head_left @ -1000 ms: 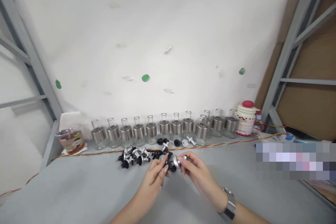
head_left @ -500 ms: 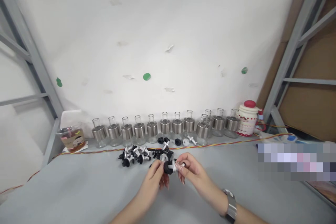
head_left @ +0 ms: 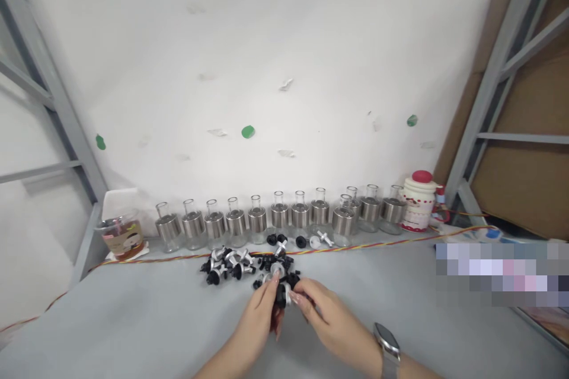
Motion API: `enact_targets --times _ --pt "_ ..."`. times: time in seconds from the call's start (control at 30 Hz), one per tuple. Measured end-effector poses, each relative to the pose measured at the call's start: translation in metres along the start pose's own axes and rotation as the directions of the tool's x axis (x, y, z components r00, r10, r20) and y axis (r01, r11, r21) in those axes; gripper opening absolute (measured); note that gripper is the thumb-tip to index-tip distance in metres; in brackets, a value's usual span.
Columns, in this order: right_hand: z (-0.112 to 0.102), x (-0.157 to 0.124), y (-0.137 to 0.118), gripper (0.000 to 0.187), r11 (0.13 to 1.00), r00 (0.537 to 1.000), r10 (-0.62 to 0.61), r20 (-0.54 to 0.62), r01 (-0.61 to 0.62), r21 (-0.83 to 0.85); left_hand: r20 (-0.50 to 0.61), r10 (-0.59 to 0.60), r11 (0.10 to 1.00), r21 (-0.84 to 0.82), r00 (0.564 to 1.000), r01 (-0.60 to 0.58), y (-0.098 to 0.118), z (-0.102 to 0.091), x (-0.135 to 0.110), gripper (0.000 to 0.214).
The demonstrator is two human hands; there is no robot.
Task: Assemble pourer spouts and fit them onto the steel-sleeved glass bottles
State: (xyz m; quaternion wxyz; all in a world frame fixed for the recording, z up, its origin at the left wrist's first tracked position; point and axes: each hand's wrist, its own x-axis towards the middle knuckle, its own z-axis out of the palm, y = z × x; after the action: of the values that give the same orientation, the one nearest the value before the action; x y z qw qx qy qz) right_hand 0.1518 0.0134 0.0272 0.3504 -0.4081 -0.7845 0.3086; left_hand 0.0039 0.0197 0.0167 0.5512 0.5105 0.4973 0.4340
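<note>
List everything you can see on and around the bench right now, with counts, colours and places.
glass bottles: about twelve, clear with silver metal collars, in a row along the wall
pourer caps: a loose pile, black and silver, on the table in front of the row
pourer part: one, black and silver, pinched between both hands
drink cup: one, clear with amber liquid, far left of the row
jug: one, white with red lid, right end of the row
cable: one, red and yellow twisted, along the back of the table
table: one, grey
wristwatch: one, silver, on the right wrist
left hand: fingertips on the pourer part
right hand: fingertips on the pourer part
</note>
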Motion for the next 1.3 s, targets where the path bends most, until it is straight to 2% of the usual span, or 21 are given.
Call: enact_targets --times 0.13,0.27,0.47,0.67,0.83,1.0,1.2,1.3 --pt "0.001 -0.003 0.0 0.022 0.999 1.0 -0.013 0.024 0.014 -0.043 -0.057 0.024 1.0 0.011 0.998 -0.023 0.0 0.001 0.0 0.044" --pt "0.002 -0.005 -0.002 0.018 0.998 0.997 -0.054 0.053 0.055 -0.022 -0.066 0.01 1.0 0.013 0.998 -0.01 -0.003 -0.001 0.001 0.045" --pt "0.001 -0.007 -0.006 0.015 0.987 0.985 -0.157 0.071 0.158 -0.007 -0.119 0.189 0.975 0.142 0.975 -0.171 -0.006 -0.006 -0.009 0.04" --pt "-0.002 -0.01 -0.014 0.019 0.98 0.975 -0.195 0.108 0.191 0.05 -0.061 0.188 0.975 0.132 0.98 -0.179 0.003 -0.007 -0.021 0.039" --pt "-0.001 -0.008 -0.016 0.02 0.978 0.979 -0.16 0.126 0.14 0.155 0.025 0.25 0.937 0.245 0.968 -0.249 0.013 -0.01 -0.024 0.037" --pt "0.002 -0.009 -0.012 0.02 0.979 0.982 -0.142 0.127 0.121 0.161 0.084 0.308 0.886 0.338 0.948 -0.318 0.011 -0.012 -0.024 0.033" --pt "0.003 -0.006 -0.012 0.024 0.982 0.979 -0.154 0.132 0.137 0.13 0.08 0.31 0.877 0.359 0.947 -0.318 0.008 -0.012 -0.02 0.034" --pt "0.0 -0.004 -0.01 0.025 0.989 0.985 -0.142 0.102 0.138 0.05 0.023 0.283 0.912 0.304 0.959 -0.276 0.008 -0.006 -0.016 0.037"
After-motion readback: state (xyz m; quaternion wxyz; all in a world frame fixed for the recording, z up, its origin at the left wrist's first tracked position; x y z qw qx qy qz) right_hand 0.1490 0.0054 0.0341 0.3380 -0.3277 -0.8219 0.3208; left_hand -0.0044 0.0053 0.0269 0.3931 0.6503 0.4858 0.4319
